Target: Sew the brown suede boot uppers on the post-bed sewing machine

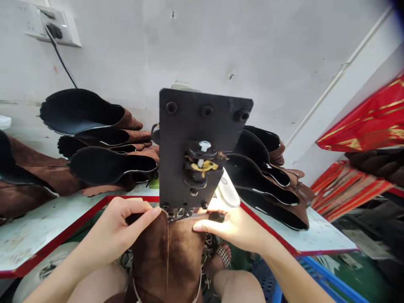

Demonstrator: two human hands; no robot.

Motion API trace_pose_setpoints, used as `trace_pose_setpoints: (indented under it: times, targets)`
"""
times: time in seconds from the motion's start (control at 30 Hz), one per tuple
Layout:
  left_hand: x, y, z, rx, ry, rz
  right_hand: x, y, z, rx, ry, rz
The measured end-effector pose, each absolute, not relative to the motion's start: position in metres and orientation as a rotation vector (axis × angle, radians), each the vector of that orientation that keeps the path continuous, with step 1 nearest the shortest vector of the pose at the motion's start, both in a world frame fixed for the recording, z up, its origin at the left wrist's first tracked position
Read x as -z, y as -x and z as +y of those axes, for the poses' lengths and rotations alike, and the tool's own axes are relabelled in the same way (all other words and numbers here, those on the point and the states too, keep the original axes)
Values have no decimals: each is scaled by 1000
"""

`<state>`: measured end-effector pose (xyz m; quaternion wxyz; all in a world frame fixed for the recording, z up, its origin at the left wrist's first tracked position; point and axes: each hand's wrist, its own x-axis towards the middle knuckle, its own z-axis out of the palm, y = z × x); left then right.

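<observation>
We hold a wide brown suede boot shaft (184,256) by its top edge.
Our left grip (124,227) pinches the rim's left corner and our right grip (235,227) its right; the shaft hangs between and below them, at the recess in the pale worktop's (330,235) red near edge, its top beneath a black rectangular metal plate (179,130).

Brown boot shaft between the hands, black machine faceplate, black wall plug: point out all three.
Brown boot shaft (182,256): head view, outer surface just right of the seam.
Black machine faceplate (205,128): head view, bare metal at upper middle.
Black wall plug (54,30): head view, its body.
</observation>
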<state>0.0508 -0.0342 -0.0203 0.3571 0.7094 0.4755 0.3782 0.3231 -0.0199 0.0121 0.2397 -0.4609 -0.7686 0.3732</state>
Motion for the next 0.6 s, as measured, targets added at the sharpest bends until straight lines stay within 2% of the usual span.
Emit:
trace_pose_setpoints:
  times: [0.33, 0.6]
  targets:
    - [28, -23, -33, -828, -1838, 1292, -1, -297, -27, -1256, 1155, -1877]
    - [19, -31, -39, -841, -1789, 1259, 2, -298, -31, -1121, 1133, -1847]
